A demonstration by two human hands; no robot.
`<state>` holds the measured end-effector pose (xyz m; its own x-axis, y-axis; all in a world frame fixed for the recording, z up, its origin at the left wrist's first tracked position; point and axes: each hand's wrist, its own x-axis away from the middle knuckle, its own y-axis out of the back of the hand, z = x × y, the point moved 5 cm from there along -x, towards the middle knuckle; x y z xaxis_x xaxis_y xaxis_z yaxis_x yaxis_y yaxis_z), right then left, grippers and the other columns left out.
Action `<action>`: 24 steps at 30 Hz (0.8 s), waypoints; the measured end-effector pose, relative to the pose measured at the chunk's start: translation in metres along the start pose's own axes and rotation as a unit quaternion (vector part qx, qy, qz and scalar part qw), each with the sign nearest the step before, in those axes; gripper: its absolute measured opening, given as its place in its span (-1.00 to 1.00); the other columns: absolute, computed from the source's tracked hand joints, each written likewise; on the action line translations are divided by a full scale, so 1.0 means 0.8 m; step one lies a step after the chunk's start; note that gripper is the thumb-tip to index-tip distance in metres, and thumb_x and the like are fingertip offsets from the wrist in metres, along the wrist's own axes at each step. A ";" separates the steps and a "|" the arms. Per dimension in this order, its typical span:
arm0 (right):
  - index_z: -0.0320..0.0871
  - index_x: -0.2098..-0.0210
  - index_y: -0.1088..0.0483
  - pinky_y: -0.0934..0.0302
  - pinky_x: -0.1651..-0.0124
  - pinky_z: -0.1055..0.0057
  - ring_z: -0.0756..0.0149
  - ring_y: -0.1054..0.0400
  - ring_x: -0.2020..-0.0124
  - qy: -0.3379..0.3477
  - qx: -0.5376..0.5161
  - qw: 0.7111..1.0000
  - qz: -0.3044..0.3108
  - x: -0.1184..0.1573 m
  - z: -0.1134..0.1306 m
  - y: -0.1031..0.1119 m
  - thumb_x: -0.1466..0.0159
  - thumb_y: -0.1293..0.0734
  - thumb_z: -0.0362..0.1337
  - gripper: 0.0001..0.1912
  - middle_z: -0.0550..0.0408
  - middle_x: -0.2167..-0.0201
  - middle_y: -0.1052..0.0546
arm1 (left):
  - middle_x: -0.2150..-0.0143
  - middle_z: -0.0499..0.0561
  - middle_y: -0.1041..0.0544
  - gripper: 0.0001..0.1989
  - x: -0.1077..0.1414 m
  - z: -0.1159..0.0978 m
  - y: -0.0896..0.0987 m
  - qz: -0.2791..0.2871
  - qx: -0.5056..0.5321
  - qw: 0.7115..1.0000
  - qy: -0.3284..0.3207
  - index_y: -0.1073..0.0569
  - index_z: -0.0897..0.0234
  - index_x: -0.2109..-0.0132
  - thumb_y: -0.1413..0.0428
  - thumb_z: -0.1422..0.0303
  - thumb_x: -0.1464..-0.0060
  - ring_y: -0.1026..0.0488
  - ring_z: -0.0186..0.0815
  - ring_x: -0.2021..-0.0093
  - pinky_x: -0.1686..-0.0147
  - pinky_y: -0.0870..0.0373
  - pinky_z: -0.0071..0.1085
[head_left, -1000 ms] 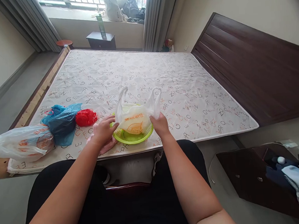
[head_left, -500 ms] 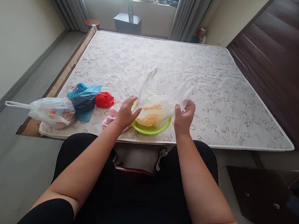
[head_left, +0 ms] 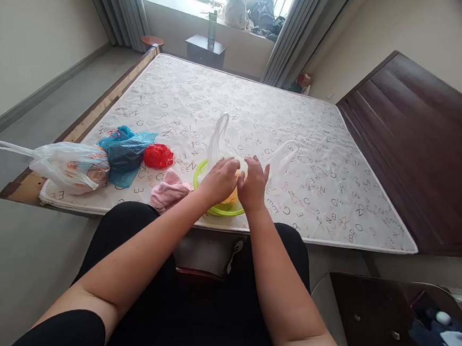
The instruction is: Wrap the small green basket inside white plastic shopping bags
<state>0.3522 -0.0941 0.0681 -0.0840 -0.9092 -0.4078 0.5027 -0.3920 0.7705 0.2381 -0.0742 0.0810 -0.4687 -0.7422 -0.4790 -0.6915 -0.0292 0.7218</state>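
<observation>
The hands have come together since the last look, and the white bag (head_left: pixel 219 142) has sunk lower into the green basket (head_left: pixel 202 176). Its orange print is now mostly hidden behind the hands. One handle is standing up in a thin loop above the basket, and the other is stretching away to the right across the mattress (head_left: pixel 297 205).

The left hand (head_left: pixel 219 181) is lying over the top of the bag, and the right hand (head_left: pixel 254 184) is rising just beside it with its fingers curled. The two are nearly touching, though I cannot tell whether either is actually gripping the plastic. The basket is sitting on the near edge of the mattress, with the pink cloth (head_left: pixel 169 191) lying just to its left.

Further left, the red bag (head_left: pixel 158 156) and the blue bag (head_left: pixel 125 155) are lying close together. A second white bag (head_left: pixel 70 167) with orange print is resting against the blue one at the mattress corner, its handle reaching out past the wooden bed frame (head_left: pixel 105 105). Beyond the mattress, a bottle (head_left: pixel 212 28) is standing on the nightstand (head_left: pixel 205 49).
</observation>
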 end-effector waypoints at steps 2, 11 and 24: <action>-0.14 -0.32 -0.29 0.27 -0.52 -0.27 0.08 -0.05 -0.51 0.020 0.015 0.999 0.029 -0.015 -0.006 0.000 -0.34 -0.11 -0.43 -0.43 -0.16 -0.33 -0.40 | -0.31 0.26 -0.44 -0.58 -0.012 0.013 -0.005 0.038 -0.014 0.999 -0.009 -0.33 0.28 -0.25 -0.03 0.54 -0.27 -0.22 -0.06 -0.47 -0.47 -0.09 0.09; -0.17 -0.32 -0.30 0.30 -0.47 -0.31 -0.05 -0.08 -0.46 0.022 0.075 0.991 0.106 -0.023 -0.011 -0.034 -0.33 -0.17 -0.44 -0.43 -0.23 -0.41 -0.30 | -0.16 0.37 -0.52 -0.43 -0.010 0.068 -0.010 0.162 -0.161 0.961 0.155 -0.30 0.42 -0.37 -0.02 0.59 -0.22 -0.43 0.11 -0.22 -0.23 -0.27 0.07; -0.09 0.20 -0.52 -0.12 0.07 0.23 0.13 -0.36 0.16 0.103 0.135 0.963 0.210 0.016 -0.010 0.018 -0.34 -0.24 -0.42 -0.78 -0.02 0.21 -0.57 | 0.21 0.17 -0.61 -0.80 0.040 0.005 0.012 0.292 -0.191 0.937 -0.008 -0.56 0.30 0.15 -0.09 0.60 -0.18 -0.58 -0.08 0.18 -0.02 -0.28 -0.10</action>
<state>0.3654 -0.1099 0.0704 0.2646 -0.9591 -0.1002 0.2100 -0.0441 0.9767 0.2141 -0.0956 0.0708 -0.7167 -0.6957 0.0488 -0.0679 0.1392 0.9879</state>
